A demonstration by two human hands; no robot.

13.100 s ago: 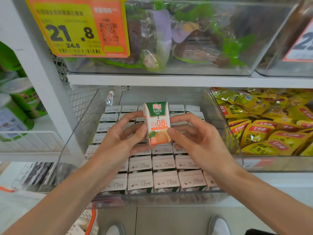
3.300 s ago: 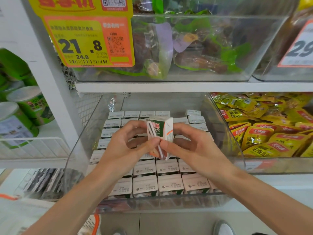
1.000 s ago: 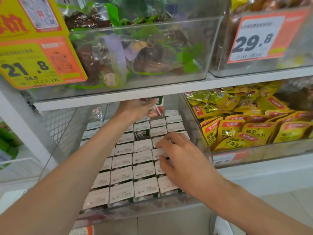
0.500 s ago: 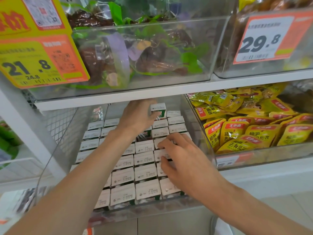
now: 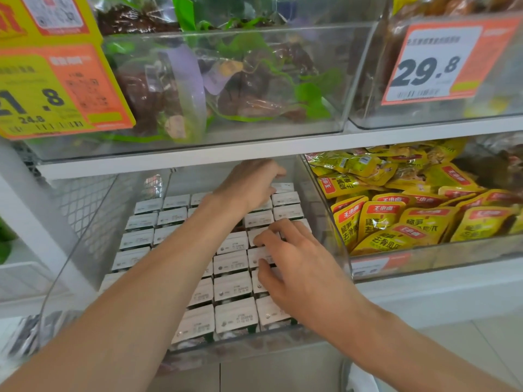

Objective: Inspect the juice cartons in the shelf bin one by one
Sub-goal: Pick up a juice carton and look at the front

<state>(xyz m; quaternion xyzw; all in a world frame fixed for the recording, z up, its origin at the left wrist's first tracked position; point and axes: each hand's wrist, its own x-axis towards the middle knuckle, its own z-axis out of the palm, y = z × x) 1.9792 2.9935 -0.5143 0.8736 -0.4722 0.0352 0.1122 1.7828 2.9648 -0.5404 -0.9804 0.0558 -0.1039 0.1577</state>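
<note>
Reaching hands point(image 5: 249, 185) point(image 5: 300, 270) over cartons point(image 5: 232, 288), tag point(image 5: 433, 66) "29.8"

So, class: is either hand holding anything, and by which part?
Right hand: nothing, its fingers rest on the juice cartons. Left hand: at the back of the shelf bin, palm down; a hold cannot be told.

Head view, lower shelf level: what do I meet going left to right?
wire mesh panel → clear bin packed with juice cartons → yellow snack packets
</note>
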